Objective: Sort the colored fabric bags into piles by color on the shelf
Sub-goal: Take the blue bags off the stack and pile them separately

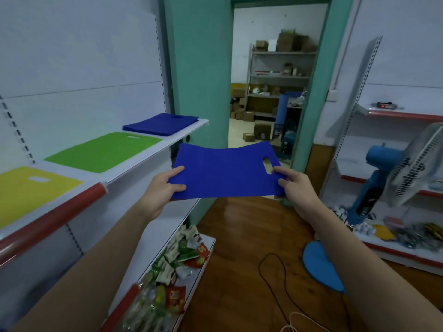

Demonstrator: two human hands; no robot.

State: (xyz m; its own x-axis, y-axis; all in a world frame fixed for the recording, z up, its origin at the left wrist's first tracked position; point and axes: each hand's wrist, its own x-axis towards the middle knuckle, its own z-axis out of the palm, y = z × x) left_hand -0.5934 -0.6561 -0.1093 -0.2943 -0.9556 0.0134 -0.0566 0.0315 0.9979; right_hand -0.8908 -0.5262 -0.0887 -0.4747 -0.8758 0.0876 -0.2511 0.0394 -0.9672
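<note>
Hands are seen in the middle of the view, and between them a flat royal-blue fabric bag with an oval handle cut-out [225, 172] is held in the air, in front of the shelf end and the doorway. The left hand [165, 188] pinches the bag's left edge, with the thumb on top and the other fingers hidden below. The right hand [293, 188] pinches the right edge near the cut-out in the same manner. The bag is sagging a little in its middle.

On the white metal shelf with a red front strip [143, 156] at the left, three lots of bags are laid flat in a row. A yellow fabric bag [26, 190] is nearest, a green fabric bag [103, 152] is beside it, and a small pile of dark blue fabric bags [160, 124] is placed at the far end. They are apart from each other.

On the lower white shelf [208, 245], many snack packets in green, white and red wrappers [167, 279] are heaped.
</note>
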